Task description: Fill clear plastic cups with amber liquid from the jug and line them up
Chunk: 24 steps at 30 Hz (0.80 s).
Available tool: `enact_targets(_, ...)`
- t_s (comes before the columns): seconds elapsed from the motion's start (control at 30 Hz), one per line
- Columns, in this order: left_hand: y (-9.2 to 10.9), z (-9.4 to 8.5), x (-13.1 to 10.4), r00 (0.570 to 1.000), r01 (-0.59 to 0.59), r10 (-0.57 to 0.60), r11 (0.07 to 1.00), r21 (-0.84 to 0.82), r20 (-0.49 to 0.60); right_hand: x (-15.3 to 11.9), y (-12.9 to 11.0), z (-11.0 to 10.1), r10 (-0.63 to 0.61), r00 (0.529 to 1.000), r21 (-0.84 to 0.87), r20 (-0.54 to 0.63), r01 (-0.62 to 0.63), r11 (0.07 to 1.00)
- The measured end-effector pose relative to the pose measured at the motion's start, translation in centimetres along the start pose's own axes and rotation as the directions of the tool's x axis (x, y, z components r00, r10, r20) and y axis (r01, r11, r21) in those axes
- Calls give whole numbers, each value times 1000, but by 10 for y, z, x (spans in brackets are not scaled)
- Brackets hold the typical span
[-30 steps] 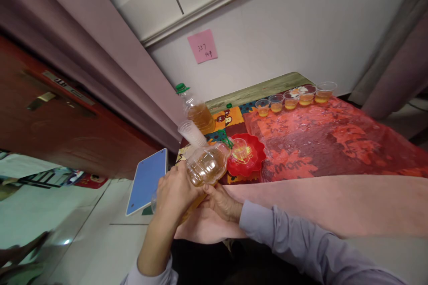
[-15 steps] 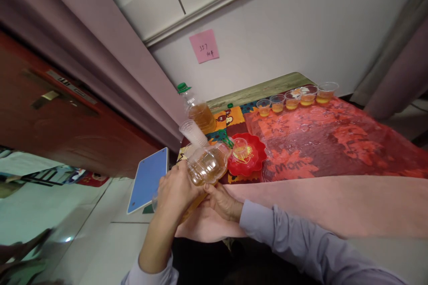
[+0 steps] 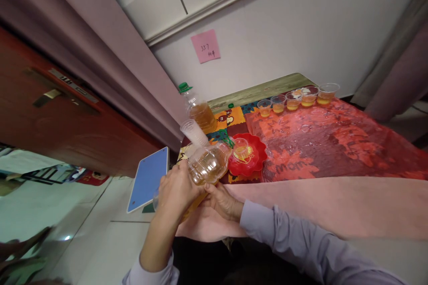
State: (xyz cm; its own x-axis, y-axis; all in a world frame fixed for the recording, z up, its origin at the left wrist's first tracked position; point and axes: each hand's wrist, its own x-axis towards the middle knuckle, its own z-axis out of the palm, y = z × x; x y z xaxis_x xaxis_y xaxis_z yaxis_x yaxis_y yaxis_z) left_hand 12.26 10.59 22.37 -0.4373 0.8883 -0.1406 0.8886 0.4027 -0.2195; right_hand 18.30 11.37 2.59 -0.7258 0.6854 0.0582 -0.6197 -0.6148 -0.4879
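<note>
Both hands on a big clear bottle (image 3: 207,164) w/ amber liquid, tipped over so its neck points at a small clear cup (image 3: 241,148) sitting in a red scalloped dish (image 3: 257,160). Left hand (image 3: 174,190) has its grip closed round the bottle's lower body, fingers wrapped over the top side; right hand (image 3: 223,201) closed under the base end, thumb up against the plastic. Bottle is held above the near left corner of the surface (image 3: 267,85), mouth just beside the cup rim; can't tell if liquid is running. Green handle loop shows at the neck. Behind it: stack of empty clear cups (image 3: 194,132), lying tilted, and a 2nd bottle (image 3: 198,109) w/ green cap, upright, part full. Far edge: row of five filled cups (image 3: 294,99) side by side. Red patterned plastic cover (image 3: 334,138) over most of the surface, pink cloth (image 3: 334,200) along the near edge. Pink sticky note (image 3: 205,46) on the wall. Blue tablet (image 3: 147,180) leans by the door, on the floor.
</note>
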Motion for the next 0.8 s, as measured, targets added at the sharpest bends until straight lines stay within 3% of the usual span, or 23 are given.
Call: enact_targets(0.8,2,-3,-1,1000,20,-21,1000,21,17,-1,-2,2,6,1000,21,-4,-5,1000)
